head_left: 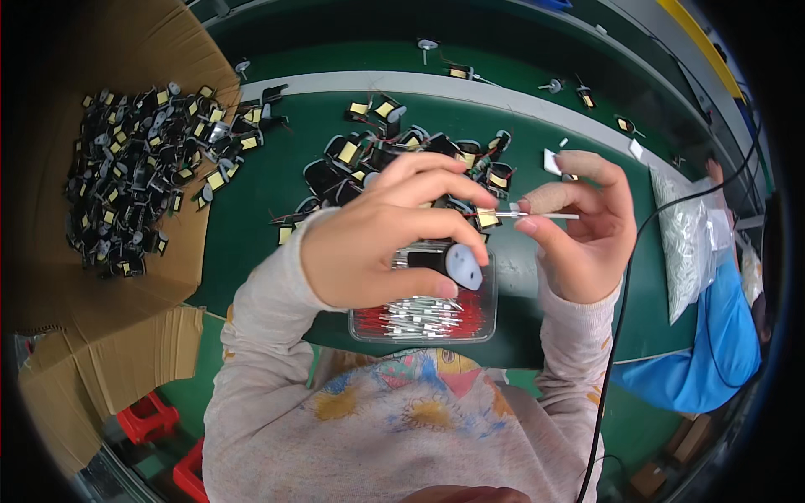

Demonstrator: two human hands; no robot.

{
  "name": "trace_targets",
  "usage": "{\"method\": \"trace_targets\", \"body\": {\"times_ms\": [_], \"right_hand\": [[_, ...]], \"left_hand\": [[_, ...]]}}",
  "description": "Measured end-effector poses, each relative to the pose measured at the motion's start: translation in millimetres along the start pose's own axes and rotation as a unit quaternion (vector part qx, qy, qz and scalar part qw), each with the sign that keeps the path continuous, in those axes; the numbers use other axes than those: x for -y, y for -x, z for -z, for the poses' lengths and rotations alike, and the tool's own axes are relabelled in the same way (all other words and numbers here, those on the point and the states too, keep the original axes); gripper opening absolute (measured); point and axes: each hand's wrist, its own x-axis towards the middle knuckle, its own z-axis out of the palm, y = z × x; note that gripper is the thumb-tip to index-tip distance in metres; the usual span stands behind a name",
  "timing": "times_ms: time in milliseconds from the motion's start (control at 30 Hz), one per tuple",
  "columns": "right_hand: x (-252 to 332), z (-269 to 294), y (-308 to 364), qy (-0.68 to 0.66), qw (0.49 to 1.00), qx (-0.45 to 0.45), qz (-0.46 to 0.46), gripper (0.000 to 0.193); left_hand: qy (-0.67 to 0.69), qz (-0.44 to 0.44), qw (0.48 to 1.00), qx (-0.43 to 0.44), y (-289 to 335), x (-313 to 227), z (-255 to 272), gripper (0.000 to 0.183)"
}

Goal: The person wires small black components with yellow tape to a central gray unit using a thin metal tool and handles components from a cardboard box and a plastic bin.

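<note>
My left hand is closed around a small black part with a pale grey oval end cap, gripped between thumb and fingers. By its fingertips sits a small yellow-faced piece with a red wire; whether it belongs to the held part is hard to see. Thumb and fingers of my right hand pinch a thin white stick, its inner end close to the yellow piece. Below my left hand stands a clear plastic box of thin white sticks and red wires. Tape-like wraps cover two right fingers.
Behind my hands lies a heap of similar black parts. A cardboard box full of them stands left. Right are a bag of small white pieces, a black cable and blue cloth. More parts lie beyond the pale ledge.
</note>
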Motion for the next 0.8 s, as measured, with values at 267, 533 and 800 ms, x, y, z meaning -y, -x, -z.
{"method": "trace_targets", "body": {"times_ms": [267,533,800], "right_hand": [[-3,-11,-15,0.005,0.998,0.022,0.055,0.053],[-12,-15,-22,-0.012,0.993,0.013,0.121,0.047],[-14,-10,-26,0.009,0.993,0.018,0.121,0.016]], "left_hand": [[0.061,0.020,0.997,-0.048,4,11,5,0.030],[0.140,0.026,0.989,-0.040,0,20,7,0.032],[0.149,0.038,0.987,-0.045,-1,19,8,0.030]]}}
